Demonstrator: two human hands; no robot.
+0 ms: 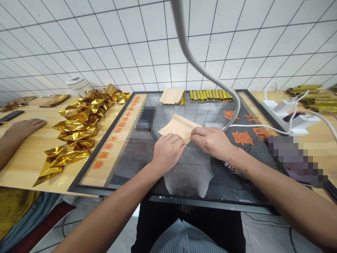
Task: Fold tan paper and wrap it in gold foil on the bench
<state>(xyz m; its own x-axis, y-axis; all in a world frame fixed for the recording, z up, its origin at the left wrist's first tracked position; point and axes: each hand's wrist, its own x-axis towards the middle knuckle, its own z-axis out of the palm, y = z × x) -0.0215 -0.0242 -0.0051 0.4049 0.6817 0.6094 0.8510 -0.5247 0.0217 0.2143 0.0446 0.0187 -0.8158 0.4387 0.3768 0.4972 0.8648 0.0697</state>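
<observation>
A tan paper sheet (179, 127) lies on the glass-topped tray (126, 154) in front of me, its near edge curled up. My left hand (168, 151) is closed over the sheet's near left corner, fingers bent onto it. My right hand (212, 140) pinches the near right edge of the same sheet. Both hands touch each other's side of the paper. A stack of tan and gold sheets (173, 96) lies at the tray's far edge. Beside it is a row of rolled gold tubes (210, 94).
A heap of folded gold foil pieces (79, 126) covers the wooden table to the left. Another person's hand (22, 128) rests flat at far left, near a black phone (12, 115). A white cable (200, 66) hangs overhead. A power strip (284, 112) and more gold rolls (313, 96) are right.
</observation>
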